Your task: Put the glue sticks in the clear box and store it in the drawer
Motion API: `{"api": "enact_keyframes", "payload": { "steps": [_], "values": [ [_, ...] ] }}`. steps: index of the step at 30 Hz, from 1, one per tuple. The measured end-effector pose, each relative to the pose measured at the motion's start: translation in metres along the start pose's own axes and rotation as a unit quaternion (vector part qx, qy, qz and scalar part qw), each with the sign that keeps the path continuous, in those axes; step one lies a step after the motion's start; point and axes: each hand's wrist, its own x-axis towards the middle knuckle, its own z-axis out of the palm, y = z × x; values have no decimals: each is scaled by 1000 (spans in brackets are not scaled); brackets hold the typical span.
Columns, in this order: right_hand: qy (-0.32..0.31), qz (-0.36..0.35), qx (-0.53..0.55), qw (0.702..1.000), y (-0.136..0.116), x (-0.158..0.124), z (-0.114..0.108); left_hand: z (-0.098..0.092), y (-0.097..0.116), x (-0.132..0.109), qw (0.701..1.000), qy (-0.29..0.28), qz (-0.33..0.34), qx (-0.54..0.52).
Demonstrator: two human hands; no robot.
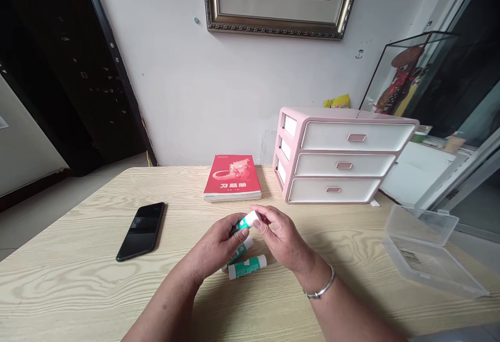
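My left hand and my right hand meet over the middle of the wooden table. Both grip a green-and-white glue stick held crosswise, with my right fingers at its white end and my left fingers around its green part. Just below my hands, a second glue stick lies partly hidden by my left hand. A third glue stick lies flat beside it, close to my left wrist.
A black smartphone lies face up on the left. A red book and a pink-and-white three-drawer organizer stand at the table's back. An open clear plastic box sits on the right, overhanging the table's edge.
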Motion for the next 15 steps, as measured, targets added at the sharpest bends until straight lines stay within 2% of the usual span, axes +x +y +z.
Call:
{"api": "enact_keyframes", "payload": {
  "steps": [6, 12, 15],
  "values": [
    [-2, 7, 8, 1000, 3, 0, 2, 0, 2, 0, 1000, -1, 9, -11],
    [-11, 35, 10, 999, 1, 2, -2, 2, -1, 1, 999, 8, 22, 32],
    [-24, 46, 15, 999, 1, 2, -2, 3, -2, 1, 999, -7, 22, 48]
  ]
}}
